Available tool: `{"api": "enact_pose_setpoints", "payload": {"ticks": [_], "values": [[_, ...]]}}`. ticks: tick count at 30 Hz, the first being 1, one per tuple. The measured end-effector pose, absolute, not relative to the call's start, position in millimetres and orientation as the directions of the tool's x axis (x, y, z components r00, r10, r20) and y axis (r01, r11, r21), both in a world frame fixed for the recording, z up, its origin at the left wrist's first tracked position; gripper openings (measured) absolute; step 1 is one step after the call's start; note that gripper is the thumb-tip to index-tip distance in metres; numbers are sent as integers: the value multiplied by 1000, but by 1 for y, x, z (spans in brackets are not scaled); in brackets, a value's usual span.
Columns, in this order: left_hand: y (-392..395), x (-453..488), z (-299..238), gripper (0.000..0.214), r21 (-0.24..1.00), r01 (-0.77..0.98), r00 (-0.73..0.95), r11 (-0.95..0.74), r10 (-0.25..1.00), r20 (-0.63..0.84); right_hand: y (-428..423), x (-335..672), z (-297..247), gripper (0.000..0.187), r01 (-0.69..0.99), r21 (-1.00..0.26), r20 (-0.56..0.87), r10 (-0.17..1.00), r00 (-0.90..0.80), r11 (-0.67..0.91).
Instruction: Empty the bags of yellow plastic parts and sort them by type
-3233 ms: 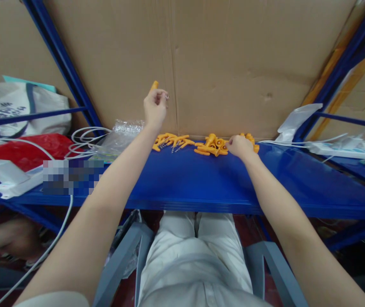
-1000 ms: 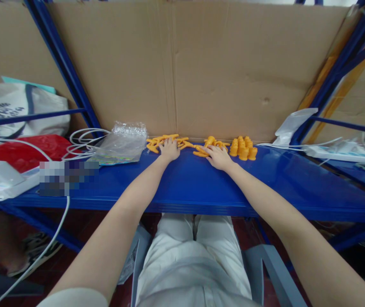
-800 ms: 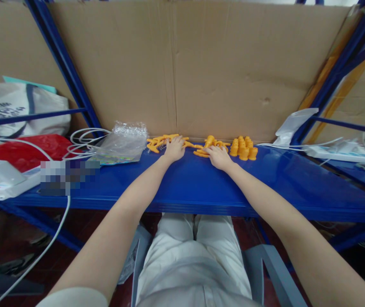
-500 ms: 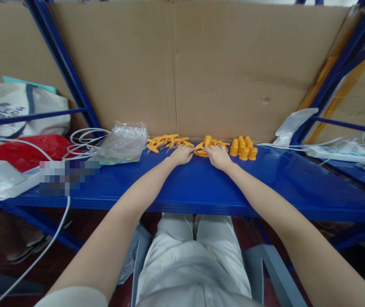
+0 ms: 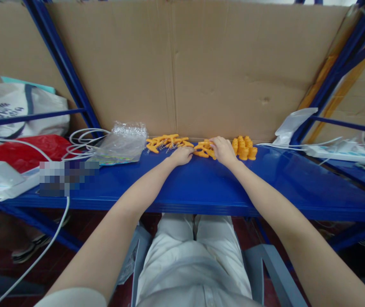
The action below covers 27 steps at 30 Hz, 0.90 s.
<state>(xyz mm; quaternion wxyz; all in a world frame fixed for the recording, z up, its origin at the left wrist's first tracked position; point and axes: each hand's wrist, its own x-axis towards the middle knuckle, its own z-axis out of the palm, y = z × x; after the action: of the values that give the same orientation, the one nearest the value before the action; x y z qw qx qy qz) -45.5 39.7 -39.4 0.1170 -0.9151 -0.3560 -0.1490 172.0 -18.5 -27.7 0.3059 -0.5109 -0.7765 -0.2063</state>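
Small orange plastic pieces lie in three groups along the back of the blue shelf (image 5: 182, 183). A left pile of flat orange pieces (image 5: 165, 141) has small metal chains among them. My left hand (image 5: 182, 154) rests just right of it, fingers curled, fingertips touching the middle pile (image 5: 202, 149). My right hand (image 5: 223, 150) lies over the right side of that middle pile, fingers bent onto the pieces; what they grip is hidden. A cluster of upright orange cone-shaped pieces (image 5: 244, 148) stands just right of my right hand.
A crumpled clear plastic bag (image 5: 121, 143) lies left of the piles, with coiled white cables (image 5: 82, 143), a red bag (image 5: 25, 151) and a white charger (image 5: 1, 181) further left. A white power strip (image 5: 339, 152) and cables sit at right. Cardboard (image 5: 201, 68) backs the shelf.
My left hand came down from holding up an orange piece and slid right from the left pile to the middle one. My right hand shifted up over the middle pile.
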Motion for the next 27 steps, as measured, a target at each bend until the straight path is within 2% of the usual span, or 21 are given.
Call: {"api": "enact_pose_setpoints", "payload": {"ticks": [5, 9, 12, 15, 18, 22, 27], "values": [[43, -46, -41, 48, -117, 692, 700, -712, 624, 347, -5, 184, -28, 25, 828, -218, 829, 546, -123, 517], [40, -45, -41, 52, -127, 695, 697, -707, 620, 360, -2, 186, -27, 20, 746, -304, 886, 463, -7, 592], [37, -45, -39, 60, -100, 717, 642, -690, 597, 481, -8, 183, -23, 18, 727, -285, 910, 414, 1, 625], [34, -45, -36, 65, -80, 699, 585, -710, 505, 634, -15, 178, -19, 17, 719, -225, 928, 370, -48, 658], [27, -42, -31, 64, -100, 675, 555, -731, 414, 721, -20, 171, -17, 20, 701, -160, 929, 346, -131, 695], [15, -34, -24, 52, -93, 697, 529, -711, 423, 736, -28, 159, -17, 27, 691, -80, 903, 345, -254, 718], [10, -31, -20, 33, -93, 729, 539, -678, 486, 688, -41, 147, -17, 35, 763, -49, 775, 507, -378, 645]]}}
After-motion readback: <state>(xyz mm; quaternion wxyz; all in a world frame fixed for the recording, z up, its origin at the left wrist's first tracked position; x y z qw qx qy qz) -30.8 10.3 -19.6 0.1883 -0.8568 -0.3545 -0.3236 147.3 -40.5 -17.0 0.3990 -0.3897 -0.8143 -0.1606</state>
